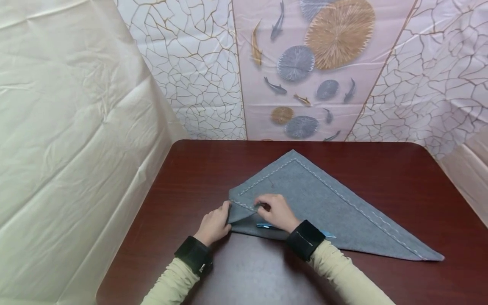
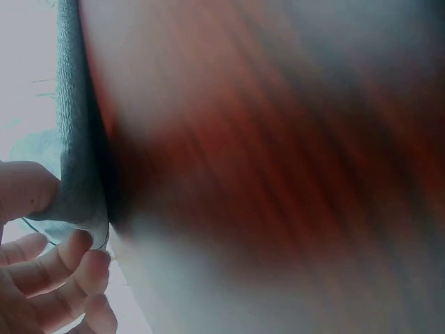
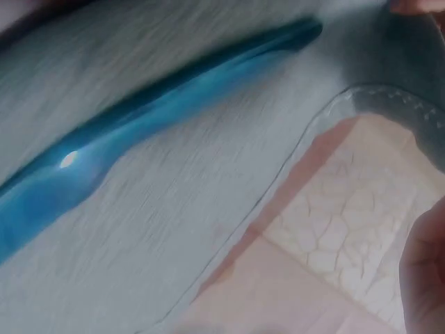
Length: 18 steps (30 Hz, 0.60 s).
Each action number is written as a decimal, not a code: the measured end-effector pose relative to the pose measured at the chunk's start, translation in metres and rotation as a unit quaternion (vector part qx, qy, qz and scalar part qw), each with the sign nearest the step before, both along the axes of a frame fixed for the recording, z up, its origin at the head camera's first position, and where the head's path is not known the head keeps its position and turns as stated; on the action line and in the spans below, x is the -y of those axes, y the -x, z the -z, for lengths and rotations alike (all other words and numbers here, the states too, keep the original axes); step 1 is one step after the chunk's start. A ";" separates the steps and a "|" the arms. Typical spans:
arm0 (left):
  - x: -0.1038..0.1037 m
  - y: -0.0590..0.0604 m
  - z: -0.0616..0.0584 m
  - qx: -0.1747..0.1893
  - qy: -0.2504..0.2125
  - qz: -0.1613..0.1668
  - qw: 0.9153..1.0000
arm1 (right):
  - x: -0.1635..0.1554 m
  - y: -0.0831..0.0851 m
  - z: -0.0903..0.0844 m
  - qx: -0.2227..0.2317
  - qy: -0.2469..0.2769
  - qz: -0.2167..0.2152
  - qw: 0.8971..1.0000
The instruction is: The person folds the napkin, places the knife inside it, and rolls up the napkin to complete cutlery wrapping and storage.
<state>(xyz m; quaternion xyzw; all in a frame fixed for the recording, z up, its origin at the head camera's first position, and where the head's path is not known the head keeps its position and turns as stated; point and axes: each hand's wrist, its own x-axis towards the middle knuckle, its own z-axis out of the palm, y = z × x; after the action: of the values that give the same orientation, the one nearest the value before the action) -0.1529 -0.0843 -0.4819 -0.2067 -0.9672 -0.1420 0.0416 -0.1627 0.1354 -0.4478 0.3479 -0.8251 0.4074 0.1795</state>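
Note:
A large grey felt cloth [image 1: 328, 203], roughly triangular and folded, lies on the table with white running stitches along its edges. At its left corner my left hand [image 1: 215, 224] grips the layers; in the left wrist view the thumb [image 2: 28, 188] presses the cloth fold [image 2: 73, 118] against the fingers. My right hand [image 1: 280, 212] pinches at the short stitched edge, thumb and fingertips together; anything finer between them is hidden. Under the right wrist, a long glossy blue thing [image 3: 146, 125] lies on the lower cloth layer, partly covered by the forearm.
A dark thread [image 1: 272, 183] lies loose on the felt. The reddish-brown table [image 1: 190, 169] has rounded far corners. Patterned sheeting [image 1: 202, 63] hangs behind it, and cream sheeting [image 1: 76, 148] hangs at the left. Each wrist wears a black band [image 1: 306, 240].

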 end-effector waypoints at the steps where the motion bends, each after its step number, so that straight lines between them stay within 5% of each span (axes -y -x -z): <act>1: -0.001 0.000 0.000 0.003 0.004 0.002 1.000 | -0.005 -0.001 -0.001 -0.001 0.002 -0.001 1.000; 18: -0.026 -0.002 -0.003 0.030 0.018 0.039 0.999 | -0.073 -0.021 -0.025 -0.004 0.001 0.036 0.999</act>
<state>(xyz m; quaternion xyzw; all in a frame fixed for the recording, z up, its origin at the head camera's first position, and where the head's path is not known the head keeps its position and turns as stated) -0.1513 -0.0584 -0.4785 -0.2409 -0.9615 -0.1324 0.0031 -0.1417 0.2081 -0.4225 0.3197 -0.8359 0.3999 0.1980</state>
